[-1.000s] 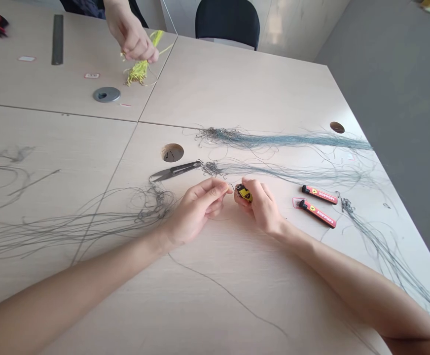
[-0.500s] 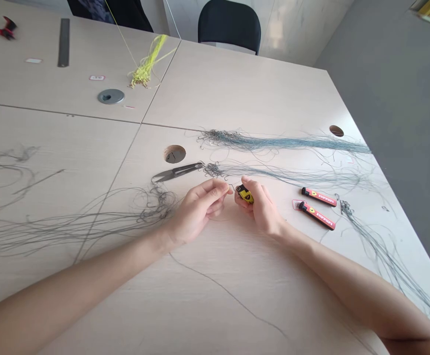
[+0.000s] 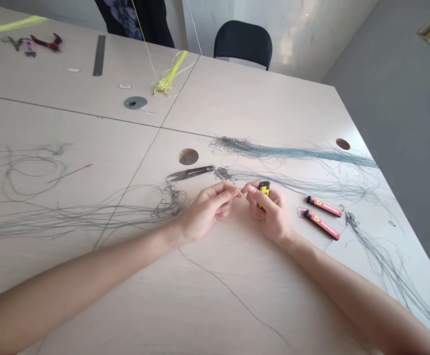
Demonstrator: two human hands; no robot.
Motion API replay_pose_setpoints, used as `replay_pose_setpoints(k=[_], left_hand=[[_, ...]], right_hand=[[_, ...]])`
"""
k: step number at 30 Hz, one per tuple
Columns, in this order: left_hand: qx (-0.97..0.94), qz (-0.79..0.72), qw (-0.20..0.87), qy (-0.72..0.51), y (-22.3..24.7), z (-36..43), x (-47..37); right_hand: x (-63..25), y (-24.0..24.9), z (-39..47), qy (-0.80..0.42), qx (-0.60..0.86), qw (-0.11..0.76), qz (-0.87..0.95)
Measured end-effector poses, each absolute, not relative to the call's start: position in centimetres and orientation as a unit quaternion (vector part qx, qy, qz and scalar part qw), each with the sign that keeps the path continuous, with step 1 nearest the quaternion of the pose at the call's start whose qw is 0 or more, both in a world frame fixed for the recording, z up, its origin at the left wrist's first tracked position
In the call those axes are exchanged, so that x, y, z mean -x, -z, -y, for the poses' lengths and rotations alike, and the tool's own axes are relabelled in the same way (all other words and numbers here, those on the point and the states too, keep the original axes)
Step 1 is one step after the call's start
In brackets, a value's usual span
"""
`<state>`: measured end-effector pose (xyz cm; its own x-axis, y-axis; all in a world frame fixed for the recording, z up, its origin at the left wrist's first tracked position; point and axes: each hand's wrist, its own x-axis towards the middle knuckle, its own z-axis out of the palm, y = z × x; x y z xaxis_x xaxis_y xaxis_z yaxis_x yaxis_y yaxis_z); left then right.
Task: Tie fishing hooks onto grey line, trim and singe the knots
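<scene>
My left hand (image 3: 213,204) is closed in a pinch on a small fish hook (image 3: 240,192), mostly hidden by the fingertips. From under that wrist a thin fishing line (image 3: 233,294) trails towards the near side of the table. My right hand (image 3: 272,209) is wrapped round a yellow and black lighter (image 3: 263,194), which stands up between its fingers. Its thumb and forefinger come close to the hook; whether they touch it, I cannot tell. Beyond my left hand lie black thread snips (image 3: 190,173), beside a small heap of fish hooks (image 3: 223,173) tied to lines.
Two red lighters (image 3: 322,224) lie right of my right hand, by another hooked line bundle (image 3: 374,249). A thick blue-grey line bundle (image 3: 304,152) crosses behind. Tangled lines (image 3: 70,217) spread left. Farther off are yellow cords (image 3: 168,76), a ruler (image 3: 99,55), pliers (image 3: 48,43) and a chair (image 3: 242,43).
My right hand has turned the lighter upright and brought its thumb and forefinger together near the hook. My left hand keeps its pinch. The whole view has shifted a little.
</scene>
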<state>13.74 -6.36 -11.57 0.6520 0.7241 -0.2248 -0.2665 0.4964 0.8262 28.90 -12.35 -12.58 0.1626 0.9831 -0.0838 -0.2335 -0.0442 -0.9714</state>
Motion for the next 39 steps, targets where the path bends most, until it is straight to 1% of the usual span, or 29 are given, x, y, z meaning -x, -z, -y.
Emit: replay_pose_setpoints(k=[18, 23, 25, 27, 31, 39], left_hand=[[-0.41, -0.279, 0.82, -0.286, 12.0, 6.3, -13.4], [-0.418, -0.278, 0.818, -0.28, 12.3, 6.2, -13.3], [-0.414, -0.279, 0.82, -0.28, 12.3, 6.1, -13.3], [-0.409, -0.279, 0.822, -0.282, 12.2, 6.1, -13.4], [-0.414, -0.276, 0.82, -0.283, 11.9, 6.2, -13.5], [-0.421, -0.275, 0.816, -0.285, 11.9, 6.3, -13.5]], right_hand=[[-28.8, 13.1, 12.4, -0.508, 0.533, 0.567, 0.37], [-28.8, 12.2, 12.2, -0.545, 0.504, 0.58, 0.336], [-28.8, 11.8, 12.0, -0.57, 0.494, 0.56, 0.343], [-28.9, 11.5, 11.9, -0.585, 0.505, 0.521, 0.363], [-29.0, 11.6, 11.6, -0.574, 0.55, 0.451, 0.406], [-28.7, 11.3, 11.4, -0.546, 0.578, 0.437, 0.42]])
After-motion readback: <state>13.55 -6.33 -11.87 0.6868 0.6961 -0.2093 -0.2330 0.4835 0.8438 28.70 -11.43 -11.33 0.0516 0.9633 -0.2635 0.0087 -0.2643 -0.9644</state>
